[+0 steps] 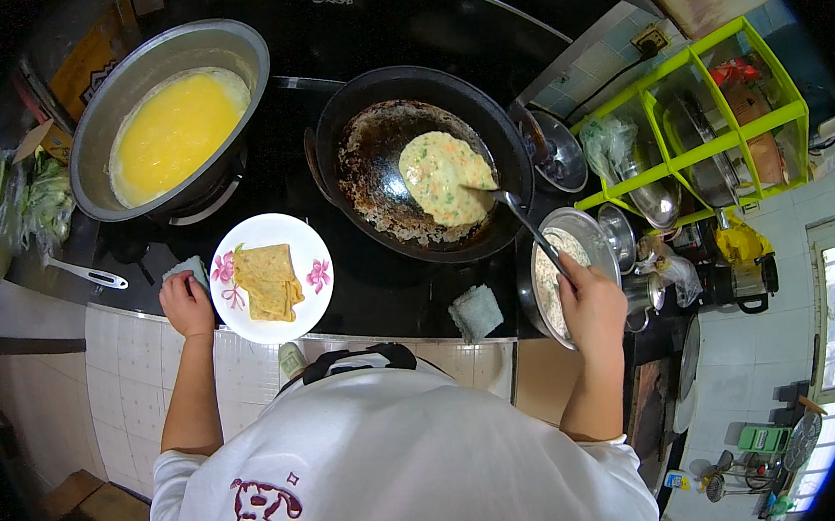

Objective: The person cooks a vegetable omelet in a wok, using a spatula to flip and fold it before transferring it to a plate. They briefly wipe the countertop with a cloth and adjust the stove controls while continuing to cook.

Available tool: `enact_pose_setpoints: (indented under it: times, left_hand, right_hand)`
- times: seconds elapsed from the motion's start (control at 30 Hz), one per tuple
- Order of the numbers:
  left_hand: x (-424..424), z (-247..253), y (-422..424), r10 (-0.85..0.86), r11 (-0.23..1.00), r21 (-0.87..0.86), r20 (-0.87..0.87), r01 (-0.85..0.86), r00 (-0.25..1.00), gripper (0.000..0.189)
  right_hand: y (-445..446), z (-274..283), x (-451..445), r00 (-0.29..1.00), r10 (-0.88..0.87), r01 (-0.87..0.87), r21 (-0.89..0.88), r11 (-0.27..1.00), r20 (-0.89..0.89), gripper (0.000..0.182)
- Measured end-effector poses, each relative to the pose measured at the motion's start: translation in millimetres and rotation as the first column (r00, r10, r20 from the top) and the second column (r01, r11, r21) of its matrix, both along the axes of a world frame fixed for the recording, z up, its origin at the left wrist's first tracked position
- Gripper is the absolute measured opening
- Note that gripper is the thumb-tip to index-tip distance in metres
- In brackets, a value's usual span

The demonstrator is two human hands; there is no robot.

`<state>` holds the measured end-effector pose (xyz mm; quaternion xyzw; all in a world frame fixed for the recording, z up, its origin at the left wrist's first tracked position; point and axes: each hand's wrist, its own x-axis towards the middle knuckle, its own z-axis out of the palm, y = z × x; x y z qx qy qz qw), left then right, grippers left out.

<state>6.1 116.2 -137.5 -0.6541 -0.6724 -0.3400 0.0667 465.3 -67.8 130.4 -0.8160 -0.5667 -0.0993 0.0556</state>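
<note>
My right hand (595, 310) grips the dark handle of a metal ladle (530, 227), which slants over the wok's near right rim. The ladle's head is mostly hidden in a round batter pancake (448, 175) flecked with green and orange. This pancake lies right of centre in a black wok (405, 76), whose inside is browned and crusted. Beneath my right hand, a steel bowl (609, 247) contains pale, flecked batter (554, 291). My left hand (187, 306) rests with curled fingers on a pale blue-grey cloth (191, 265); whether it grips the cloth is unclear.
A white floral plate (270, 231) bears folded, browned pancakes (270, 282). Back left, a deep metal pot (87, 156) of yellow liquid sits on a burner. Another cloth (476, 313) lies at the counter's front edge. A green rack (701, 157) crowded with kitchenware stands right.
</note>
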Motion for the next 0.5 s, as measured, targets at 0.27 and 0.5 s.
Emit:
enact_pose_setpoints:
  times: [0.27,0.5]
  left_hand:
    - [2,3,-1,0.007,0.999,-0.038,0.020,-0.006,1.000,0.011]
    - [-1,0,-1,0.010,0.999,-0.042,-0.005,-0.010,1.000,0.012]
  right_hand:
    - [-10,25,-18,0.945,0.076,-0.073,0.021,0.997,-0.319,0.025]
    - [-12,44,9,0.982,0.139,-0.132,0.066,0.989,-0.124,0.024]
